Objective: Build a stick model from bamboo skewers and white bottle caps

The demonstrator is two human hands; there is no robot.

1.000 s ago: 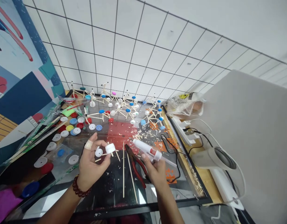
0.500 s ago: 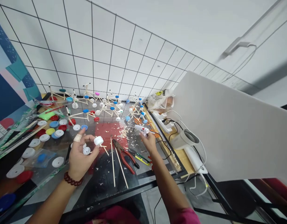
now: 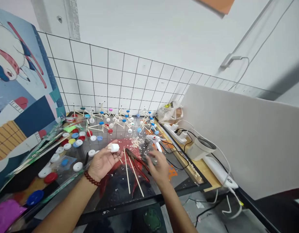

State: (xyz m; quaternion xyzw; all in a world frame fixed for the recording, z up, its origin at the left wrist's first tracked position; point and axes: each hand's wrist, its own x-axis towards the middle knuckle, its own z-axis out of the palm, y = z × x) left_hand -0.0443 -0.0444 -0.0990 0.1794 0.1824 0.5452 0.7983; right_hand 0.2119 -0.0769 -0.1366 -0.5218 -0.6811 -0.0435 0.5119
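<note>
My left hand [image 3: 102, 165] is turned palm up and holds a white bottle cap [image 3: 115, 148] by its fingers, above the table. My right hand [image 3: 159, 167] hovers over the right part of the table with its fingers apart and nothing in them. Beyond it a white hot glue gun [image 3: 154, 139] stands on the tabletop, its cord running right. Red-handled pliers [image 3: 139, 166] lie between my hands, partly hidden by the right one. Left of the pliers, two thin wooden sticks [image 3: 127, 171] lie side by side.
Several stick-and-cap models [image 3: 120, 119] stand along the wire grid at the back. Loose bottle caps [image 3: 78, 166] spread over the left side. Wood shavings [image 3: 137, 142] litter the middle. A power strip [image 3: 178, 134] and a white cup-shaped holder [image 3: 201, 149] line the right edge.
My right hand has let go of the glue gun and drawn back toward me. My left hand has turned palm up, still with the white cap. The camera view has shifted.
</note>
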